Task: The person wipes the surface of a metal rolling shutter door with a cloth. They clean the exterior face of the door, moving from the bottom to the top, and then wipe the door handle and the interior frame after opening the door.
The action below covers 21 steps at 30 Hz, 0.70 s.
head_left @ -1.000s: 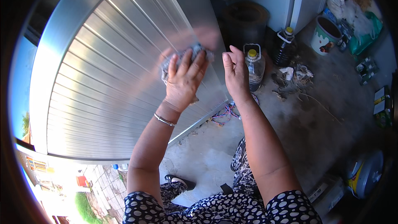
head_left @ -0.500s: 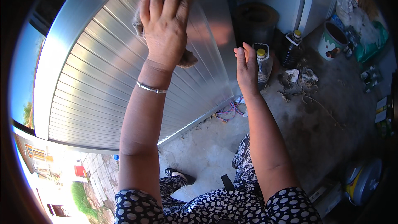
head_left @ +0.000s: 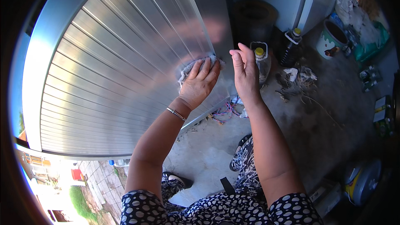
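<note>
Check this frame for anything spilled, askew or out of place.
Dry debris with crumpled white scraps lies scattered on the floor beside the nearer yellow-capped bottle, looking like unswept litter; tangled colored cords lie loose by the lower edge of the ribbed metal panel.

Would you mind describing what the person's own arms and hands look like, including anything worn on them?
The left sleeve and right sleeve are short, dark and patterned with pale, rounded spots. Both forearms are uncovered. A slim, silver-coloured bracelet circles the left wrist; the right wrist shows none. Neither the left grip nor the right grip wears a glove.
</note>
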{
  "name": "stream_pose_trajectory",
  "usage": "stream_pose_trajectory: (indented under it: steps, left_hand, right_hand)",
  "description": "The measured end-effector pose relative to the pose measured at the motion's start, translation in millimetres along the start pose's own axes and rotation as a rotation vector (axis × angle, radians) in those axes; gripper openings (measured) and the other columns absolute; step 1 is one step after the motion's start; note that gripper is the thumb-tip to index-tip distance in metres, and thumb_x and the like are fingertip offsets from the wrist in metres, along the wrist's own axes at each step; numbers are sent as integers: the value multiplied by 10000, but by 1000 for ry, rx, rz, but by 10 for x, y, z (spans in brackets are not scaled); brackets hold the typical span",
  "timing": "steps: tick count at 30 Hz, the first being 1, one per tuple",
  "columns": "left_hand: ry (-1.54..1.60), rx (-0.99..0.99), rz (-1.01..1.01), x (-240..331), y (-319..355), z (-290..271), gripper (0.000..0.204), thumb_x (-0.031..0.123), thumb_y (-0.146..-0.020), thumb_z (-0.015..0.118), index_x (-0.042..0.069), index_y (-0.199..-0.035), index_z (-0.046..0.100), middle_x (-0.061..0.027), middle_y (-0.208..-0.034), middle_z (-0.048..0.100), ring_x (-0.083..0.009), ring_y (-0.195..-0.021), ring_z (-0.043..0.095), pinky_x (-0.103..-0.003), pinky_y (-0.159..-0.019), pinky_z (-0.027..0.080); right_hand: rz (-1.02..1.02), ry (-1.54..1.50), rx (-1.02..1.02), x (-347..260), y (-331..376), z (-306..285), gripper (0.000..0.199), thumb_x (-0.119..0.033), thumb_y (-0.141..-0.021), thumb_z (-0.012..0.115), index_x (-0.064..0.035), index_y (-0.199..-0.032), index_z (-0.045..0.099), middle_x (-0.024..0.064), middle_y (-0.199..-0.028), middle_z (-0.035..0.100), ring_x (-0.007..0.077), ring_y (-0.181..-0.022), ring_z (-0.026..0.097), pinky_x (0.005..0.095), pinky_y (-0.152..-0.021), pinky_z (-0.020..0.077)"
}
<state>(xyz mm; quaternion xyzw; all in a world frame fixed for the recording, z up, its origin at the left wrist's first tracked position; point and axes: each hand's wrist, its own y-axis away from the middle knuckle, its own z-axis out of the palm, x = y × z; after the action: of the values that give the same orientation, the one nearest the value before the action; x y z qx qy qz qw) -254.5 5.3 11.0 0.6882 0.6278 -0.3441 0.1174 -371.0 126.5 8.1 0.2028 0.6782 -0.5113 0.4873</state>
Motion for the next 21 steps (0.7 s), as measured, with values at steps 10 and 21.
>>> stream_pose_trajectory:
  steps: [10, 21]
  left_hand:
    - [178, -141, 209, 693, 352, 1046, 415, 210, -802, 515, 84, -1179, 636, -34, -1353, 478, -280, -1330, 309, -425, -1149, 169]
    - [89, -85, 73, 368, 228, 427, 422, 210, -789, 545, 191, -1204, 620, 1, -1366, 451, -245, -1305, 358, -422, -1127, 216]
  right_hand:
    - [-39, 84, -48, 16, 6, -70, 432, -291, -970, 519, -28, -1298, 416, 165, -1147, 594, 267, -1027, 593, 373, -856, 497]
    - [-57, 131, -14, 58, 11, 16, 450, -280, -932, 589, -25, -1274, 445, 157, -1079, 606, 272, -995, 579, 388, -877, 460]
